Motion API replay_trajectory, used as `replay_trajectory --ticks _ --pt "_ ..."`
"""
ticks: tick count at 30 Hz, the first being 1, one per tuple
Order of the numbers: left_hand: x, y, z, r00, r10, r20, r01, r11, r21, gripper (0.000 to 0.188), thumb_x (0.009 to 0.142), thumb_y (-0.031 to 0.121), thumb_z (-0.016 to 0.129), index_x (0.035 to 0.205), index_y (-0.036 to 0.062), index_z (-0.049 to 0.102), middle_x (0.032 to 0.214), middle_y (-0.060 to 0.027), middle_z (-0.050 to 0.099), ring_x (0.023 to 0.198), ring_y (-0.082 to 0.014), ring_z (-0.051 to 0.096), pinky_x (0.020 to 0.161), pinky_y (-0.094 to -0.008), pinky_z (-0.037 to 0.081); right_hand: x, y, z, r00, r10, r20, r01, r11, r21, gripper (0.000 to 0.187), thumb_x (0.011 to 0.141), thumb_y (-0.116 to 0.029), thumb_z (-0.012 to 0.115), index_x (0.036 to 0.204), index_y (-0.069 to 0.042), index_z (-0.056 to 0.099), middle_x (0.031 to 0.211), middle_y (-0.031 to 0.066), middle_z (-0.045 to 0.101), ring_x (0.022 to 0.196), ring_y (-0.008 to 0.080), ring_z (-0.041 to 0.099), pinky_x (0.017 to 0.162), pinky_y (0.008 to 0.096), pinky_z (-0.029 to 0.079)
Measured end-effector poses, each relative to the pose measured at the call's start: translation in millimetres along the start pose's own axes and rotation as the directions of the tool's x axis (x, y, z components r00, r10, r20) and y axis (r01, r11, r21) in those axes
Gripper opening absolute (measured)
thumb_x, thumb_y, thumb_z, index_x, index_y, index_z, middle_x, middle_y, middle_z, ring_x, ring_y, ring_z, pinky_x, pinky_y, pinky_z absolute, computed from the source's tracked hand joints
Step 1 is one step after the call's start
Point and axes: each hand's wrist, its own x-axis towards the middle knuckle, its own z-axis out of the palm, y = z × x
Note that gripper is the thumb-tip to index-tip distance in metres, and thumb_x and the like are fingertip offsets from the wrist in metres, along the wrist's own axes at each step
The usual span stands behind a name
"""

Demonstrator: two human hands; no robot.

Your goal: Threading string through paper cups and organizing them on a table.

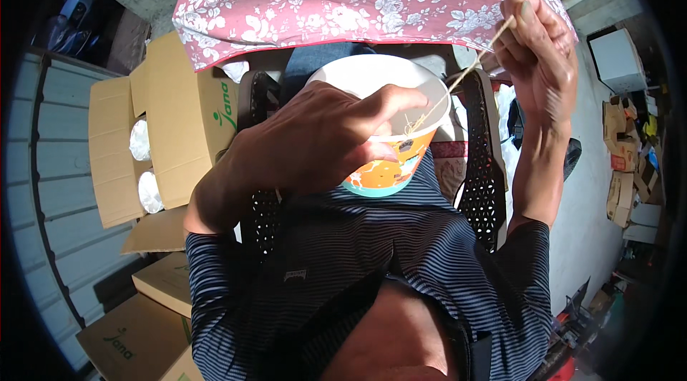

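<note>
Straw-coloured strand (481, 55) slants from my pinching right hand (538, 45) to the bucket (390, 177); apart, my left hand (315, 130) crosses its rim, grip unclear.

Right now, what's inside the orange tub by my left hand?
The tub shows white inner wall and pale fibres by its rim; a strand runs to your right hand. Your left hand covers part of the opening, and the bottom is hidden.
</note>
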Motion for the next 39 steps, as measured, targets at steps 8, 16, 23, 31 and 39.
replay_trajectory --ticks 8,16,23,31,39 --pt "-16.8 -40.3 -31.5 0.991 -0.068 0.115 0.05 0.987 0.153 0.033 0.08 0.005 0.079 0.112 0.0096 0.072 0.104 -0.0101 0.073 0.098 -0.0301 0.071 0.08 -0.0391 0.059 6.5 18.5 -27.0 0.99 0.076 0.118 -0.005 0.858 -0.513 0.019 0.105 -0.02 0.064 0.095 -0.004 0.067 0.075 -0.0037 0.057 0.058 0.0018 0.044 0.05 0.02 0.034" --pt "-47.1 -66.6 -49.9 1.0 0.01 0.019 -0.009 0.999 -0.041 0.015 0.075 -0.002 0.078 0.083 0.0096 0.075 0.138 -0.0145 0.067 0.136 -0.0355 0.058 0.113 -0.0475 0.047 -16.0 26.5 -9.7 0.862 0.353 0.364 -0.005 0.723 -0.691 0.058 0.082 0.002 0.08 0.138 -0.007 0.067 0.076 -0.0013 0.048 0.067 0.0094 0.044 0.065 0.0298 0.046" --pt "-67.3 -101.4 -73.3 0.877 -0.351 0.329 0.46 0.407 -0.789 0.043 0.104 0.027 0.045 0.133 0.0041 0.066 0.13 -0.0169 0.071 0.122 -0.0265 0.067 0.098 -0.0419 0.055 -22.4 54.5 6.2 0.715 0.381 0.586 0.265 0.628 -0.732 0.05 0.079 -0.012 0.086 0.128 -0.008 0.071 0.078 0.0161 0.07 0.068 0.0287 0.068 0.064 0.0421 0.048" --pt "-42.6 -19.8 -35.3 0.857 -0.141 -0.495 0.221 0.97 0.106 0.038 0.089 0.01 0.076 0.126 0.0035 0.064 0.136 -0.0153 0.066 0.129 -0.0379 0.062 0.106 -0.05 0.053 -24.6 52.4 54.5 0.889 0.339 0.309 -0.039 0.727 -0.686 0.018 0.087 -0.002 0.079 0.105 -0.002 0.077 0.088 0.0154 0.078 0.074 0.0173 0.076 0.062 0.0343 0.055" --pt "-39.5 12.7 4.8 0.905 0.129 -0.406 0.101 0.861 0.498 0.036 0.086 0.011 0.074 0.12 0.0003 0.067 0.132 -0.0213 0.061 0.13 -0.0396 0.055 0.112 -0.0569 0.043 -23.9 29.2 79.4 0.906 0.339 0.253 -0.033 0.653 -0.757 0.024 0.094 -0.021 0.078 0.082 0.0 0.076 0.056 0.0106 0.061 0.047 0.0109 0.05 0.046 0.0345 0.039"
